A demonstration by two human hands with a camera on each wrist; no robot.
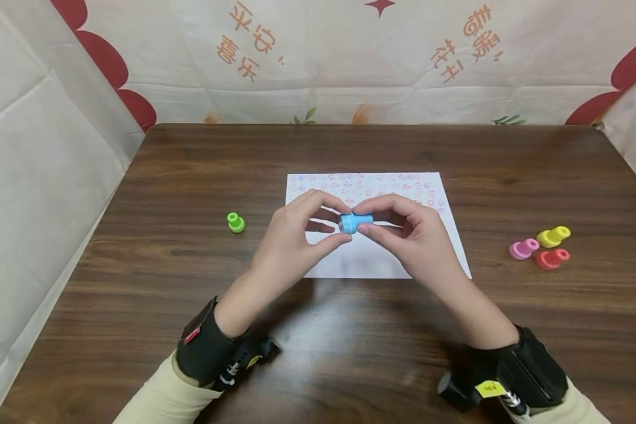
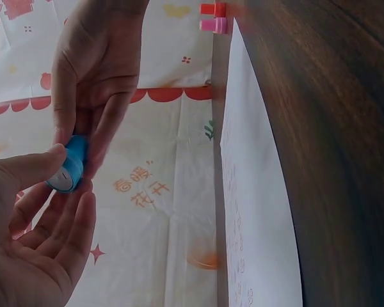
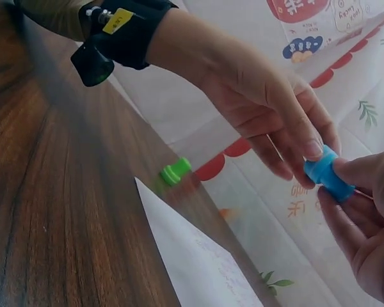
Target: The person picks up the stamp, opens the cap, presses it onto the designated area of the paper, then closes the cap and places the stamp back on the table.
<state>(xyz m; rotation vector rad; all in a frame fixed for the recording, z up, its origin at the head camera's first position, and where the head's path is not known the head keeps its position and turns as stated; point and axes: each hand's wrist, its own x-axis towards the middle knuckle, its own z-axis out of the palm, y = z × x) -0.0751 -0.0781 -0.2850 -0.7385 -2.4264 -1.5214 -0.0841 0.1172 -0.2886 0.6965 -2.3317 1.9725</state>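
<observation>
Over the sheet of paper point(image 1: 360, 262), both hands hold a small blue toy stamp point(image 1: 356, 222) lying sideways between them. My left hand point(image 1: 291, 235) pinches its wide end between thumb and fingers. Its handle end is pinched by my right hand point(image 1: 421, 238). In the left wrist view the pale round face of the blue stamp point(image 2: 65, 179) is partly seen. Small red and purple prints run in rows along the far part of the paper, whose middle is partly hidden by the hands.
A green stamp point(image 1: 235, 222) stands on the brown wooden table point(image 1: 191, 282) left of the paper. To the right sit a yellow stamp point(image 1: 553, 237), a pink stamp point(image 1: 523, 249) and a red stamp point(image 1: 552, 259), close together. A printed white cloth point(image 1: 318, 59) hangs behind the table.
</observation>
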